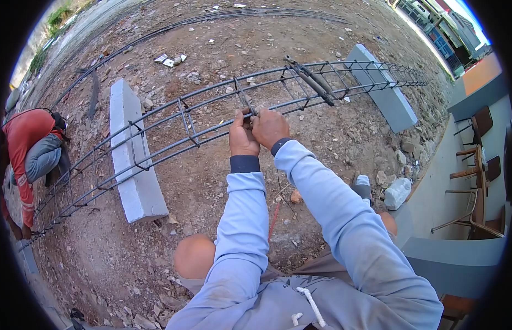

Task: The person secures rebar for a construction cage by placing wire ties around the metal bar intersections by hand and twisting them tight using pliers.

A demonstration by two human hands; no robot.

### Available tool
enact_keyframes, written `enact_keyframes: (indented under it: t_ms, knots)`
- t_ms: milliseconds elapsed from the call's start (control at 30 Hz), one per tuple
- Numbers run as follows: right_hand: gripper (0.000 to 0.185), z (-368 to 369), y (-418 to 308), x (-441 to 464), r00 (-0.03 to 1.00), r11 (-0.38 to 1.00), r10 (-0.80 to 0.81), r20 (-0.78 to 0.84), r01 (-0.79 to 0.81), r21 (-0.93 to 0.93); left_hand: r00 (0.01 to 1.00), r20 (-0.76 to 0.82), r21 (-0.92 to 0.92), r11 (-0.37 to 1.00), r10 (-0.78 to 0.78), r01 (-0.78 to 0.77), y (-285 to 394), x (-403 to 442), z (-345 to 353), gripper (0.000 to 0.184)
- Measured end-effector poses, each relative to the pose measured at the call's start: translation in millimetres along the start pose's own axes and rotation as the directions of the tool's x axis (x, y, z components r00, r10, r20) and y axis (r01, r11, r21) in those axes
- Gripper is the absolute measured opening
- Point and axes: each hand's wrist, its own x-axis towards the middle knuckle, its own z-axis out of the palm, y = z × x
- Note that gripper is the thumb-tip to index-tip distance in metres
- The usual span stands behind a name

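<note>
Brown, stony ground [212, 192] spreads beneath the steel cage [196, 136], left hand [244, 138] and right hand [271, 126] clamped on it.

Scraps of white litter [168, 62] lay on stony brown ground [198, 184]; at right, a whitish plastic container [398, 193] sat near brown chairs [481, 122]; greenery [57, 19] showed at upper left.

1. The rocky ground [204, 190] is carrying a white-gray block [138, 184] and a gray block [391, 104].
2. Both blocks are holding up a long metal frame [196, 135].
3. Thin rods [256, 11] and white scraps [168, 62] are lying on the ground.
</note>
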Motion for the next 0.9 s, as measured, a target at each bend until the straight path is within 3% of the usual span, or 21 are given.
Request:
enact_keyframes:
  t_ms: [200,300,433,500,600,667,833,900]
  knots:
    - [0.025,4,3,1,1.000,1.000,0.008,-0.019,-0.008,0.023,0.996,-0.047,0.185,0.980,0.079,-0.069,1,9,11,0.019]
    - [0.024,4,2,-1,1.000,0.998,0.013,-0.011,-0.013,0.054,0.986,-0.170,0.227,0.973,-0.002,0.041,2,1,18,0.015]
    - [0.021,7,6,-4,0.995,0.997,-0.032,-0.090,0.038,0.072,0.994,-0.077,0.105,0.991,-0.076,0.083,-1,13,8,0.016]
    - [0.022,-1,11,-12,0.999,0.988,-0.033,-0.035,0.038,0.148,0.995,-0.065,0.103,0.991,-0.076,0.082,-2,10,5,0.016]
    - [0.020,-14,28,-26,0.999,0.972,-0.043,0.020,0.037,0.232,0.983,-0.171,0.246,0.964,-0.063,0.104,6,-1,7,0.017]
    - [0.019,-26,36,-32,0.997,0.960,-0.009,0.082,-0.015,0.281,0.985,-0.162,0.391,0.920,0.051,0.017,5,-6,10,0.019]
    - [0.016,-44,12,-30,0.986,0.986,-0.154,0.061,0.150,0.066,0.955,-0.061,0.612,0.767,0.289,-0.193,-2,-9,10,0.019]
    - [0.015,-52,-12,-22,0.962,0.964,-0.256,0.095,0.262,-0.053,0.970,-0.027,0.497,0.845,0.242,-0.197,-7,1,-1,0.020]
